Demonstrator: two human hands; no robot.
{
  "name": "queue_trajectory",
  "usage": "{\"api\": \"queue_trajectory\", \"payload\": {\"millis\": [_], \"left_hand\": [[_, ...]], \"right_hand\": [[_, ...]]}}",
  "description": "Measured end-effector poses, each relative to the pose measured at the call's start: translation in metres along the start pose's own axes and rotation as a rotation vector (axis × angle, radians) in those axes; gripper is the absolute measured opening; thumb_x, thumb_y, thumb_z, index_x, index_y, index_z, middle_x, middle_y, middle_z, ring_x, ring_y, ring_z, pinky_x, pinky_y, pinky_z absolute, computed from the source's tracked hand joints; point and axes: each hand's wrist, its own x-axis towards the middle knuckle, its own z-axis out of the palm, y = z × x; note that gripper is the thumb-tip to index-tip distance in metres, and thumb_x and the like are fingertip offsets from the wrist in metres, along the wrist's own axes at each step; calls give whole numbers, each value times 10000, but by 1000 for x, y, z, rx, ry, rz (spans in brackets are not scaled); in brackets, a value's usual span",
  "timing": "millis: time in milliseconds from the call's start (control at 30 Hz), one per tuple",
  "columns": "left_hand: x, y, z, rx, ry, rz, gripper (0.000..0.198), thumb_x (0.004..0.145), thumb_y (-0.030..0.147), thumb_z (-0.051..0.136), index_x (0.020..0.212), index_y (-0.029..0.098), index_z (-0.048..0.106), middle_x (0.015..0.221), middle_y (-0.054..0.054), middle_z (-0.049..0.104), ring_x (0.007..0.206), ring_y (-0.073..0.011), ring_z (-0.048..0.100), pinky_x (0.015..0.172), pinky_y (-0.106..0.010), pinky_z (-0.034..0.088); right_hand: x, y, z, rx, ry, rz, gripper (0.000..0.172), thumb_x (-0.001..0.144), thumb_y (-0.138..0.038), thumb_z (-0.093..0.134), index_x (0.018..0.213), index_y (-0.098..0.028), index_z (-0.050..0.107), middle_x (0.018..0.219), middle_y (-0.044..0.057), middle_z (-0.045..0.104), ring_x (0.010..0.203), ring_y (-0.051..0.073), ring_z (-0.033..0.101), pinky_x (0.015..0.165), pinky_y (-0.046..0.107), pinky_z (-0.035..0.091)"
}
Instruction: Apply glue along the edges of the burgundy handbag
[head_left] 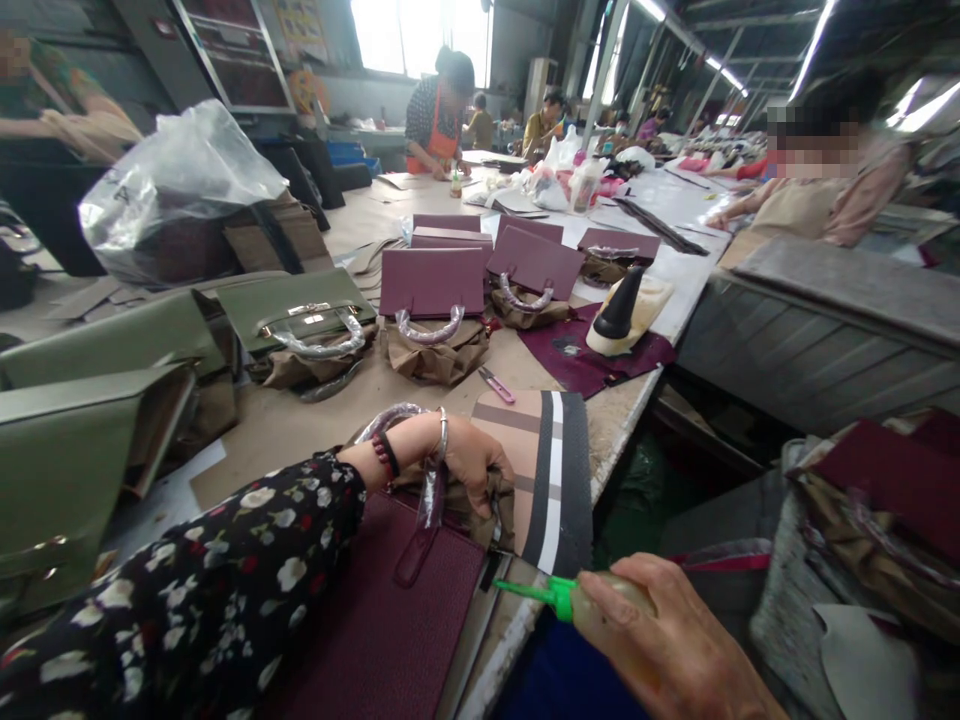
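A burgundy handbag (382,600) lies at the table's front edge, its handle wrapped in clear plastic. My left hand (474,465) reaches over its top with fingers curled and closed on the brown lining (502,505) near the bag's corner. In my right hand (664,625) is a squeeze bottle (561,597) with a green cap and a long thin green nozzle. The nozzle tip points left, close to the bag's right corner; whether it touches cannot be made out. A striped beige, white and black panel (510,430) lies just beyond my left hand.
Pink-handled thread snips (497,386) lie ahead. Several burgundy bags (433,280) stand behind, with green bags (97,430) at left. A black cone-shaped object (621,305) stands on burgundy material (547,350). A co-worker (817,190) sits at right; others work farther back.
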Motion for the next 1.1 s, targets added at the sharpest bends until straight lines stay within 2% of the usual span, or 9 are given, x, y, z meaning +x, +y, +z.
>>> {"api": "queue_trajectory", "payload": {"millis": [167, 300, 433, 533, 667, 833, 1000, 1100], "left_hand": [[1, -3, -1, -5, 27, 24, 324, 868, 406, 575, 739, 109, 581, 662, 19, 553, 583, -108, 528, 570, -249, 465], [1, -3, -1, 18, 0, 23, 294, 848, 373, 608, 722, 109, 582, 640, 25, 551, 572, -104, 526, 562, -241, 464], [1, 0, -1, 28, -17, 18, 133, 683, 178, 739, 757, 125, 642, 661, 16, 619, 572, -110, 534, 550, -227, 450], [1, 4, 0, 23, -19, 11, 154, 597, 76, 720, 722, 152, 673, 639, 29, 648, 556, -124, 530, 523, -223, 429], [0, 6, 2, -14, -42, 1, 142, 595, 101, 699, 719, 167, 689, 672, 35, 680, 621, -145, 569, 559, -225, 455], [1, 7, 3, -29, -39, -38, 151, 591, 139, 720, 736, 169, 694, 693, 28, 690, 664, -156, 589, 619, -240, 476], [2, 11, 3, 3, -27, -31, 213, 496, 174, 817, 666, 169, 688, 602, 50, 648, 621, -134, 545, 602, -228, 445], [1, 10, 2, 30, -13, -18, 272, 474, 234, 854, 675, 157, 688, 583, 41, 630, 589, -125, 509, 581, -230, 425]], "right_hand": [[6, 2, 3, -62, 66, 33, 290, 886, -173, 521, 1169, -197, 583, 997, 125, 542, 942, 230, 547, 785, 369, 532], [2, -1, 7, 9, 27, 2, 295, 886, -175, 515, 1171, -198, 583, 972, 110, 556, 910, 202, 564, 762, 306, 536], [0, -3, 8, 77, -9, -18, 305, 878, -168, 530, 1179, -193, 570, 975, 104, 562, 906, 187, 572, 751, 276, 538], [2, -1, 10, 21, 29, 43, 270, 894, -200, 523, 1156, -199, 585, 967, 105, 571, 902, 203, 575, 767, 318, 538], [0, -1, 13, 9, 33, 93, 248, 911, -229, 503, 1140, -211, 595, 954, 101, 573, 889, 207, 575, 770, 342, 535], [-4, -5, 11, 161, -97, -9, 314, 888, -237, 549, 1202, -227, 539, 975, 81, 567, 886, 155, 582, 732, 226, 538], [1, -1, 15, 3, -5, 123, 257, 923, -311, 492, 1147, -221, 579, 956, 101, 559, 867, 196, 584, 732, 324, 552], [0, -4, 14, 38, -22, 106, 256, 918, -300, 498, 1151, -228, 579, 954, 95, 561, 863, 187, 589, 729, 299, 550]]}}
